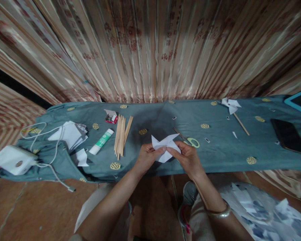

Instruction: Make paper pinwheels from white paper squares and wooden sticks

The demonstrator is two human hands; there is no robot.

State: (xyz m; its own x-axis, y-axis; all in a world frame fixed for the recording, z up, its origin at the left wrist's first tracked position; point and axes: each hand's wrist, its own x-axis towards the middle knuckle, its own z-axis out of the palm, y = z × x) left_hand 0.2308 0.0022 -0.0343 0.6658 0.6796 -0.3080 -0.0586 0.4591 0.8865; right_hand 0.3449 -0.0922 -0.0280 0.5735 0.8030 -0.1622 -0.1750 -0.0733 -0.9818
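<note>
**Both hands on the paper, centre of the frame**

Here I am, dead centre, just below the middle: my left hand (146, 155) and my right hand (188, 155) meet over the near edge of the blue cloth (153, 115). Between them sits the folded white paper (165, 144), its pointed flaps sticking up and out. My left fingers are curled in, thumb and fingertips pinching the paper's left side. My right hand does the same from the other side, fingers drawn together on the right flap. Neither hand is open; both are closed onto the sheet, which I hold just above the cloth.

Just behind my right hand, the scissors (192, 141) lie flat, their pale green handle loop almost touching my knuckles. To the left of centre, a bundle of wooden sticks (120, 135) lies on the cloth, with the glue stick (101, 141) just beside it, tilted. Behind those, a small red box (111, 117) sits open.

Further left there's a stack of white sheets (70, 133), and at the far left edge a white device (13, 160) with its cable trailing. Upper right, a finished pinwheel (230, 104) rests on its stick. Far right, a dark phone (288, 135) lies flat. On my right wrist, low in the frame, a bangle (219, 212).
</note>
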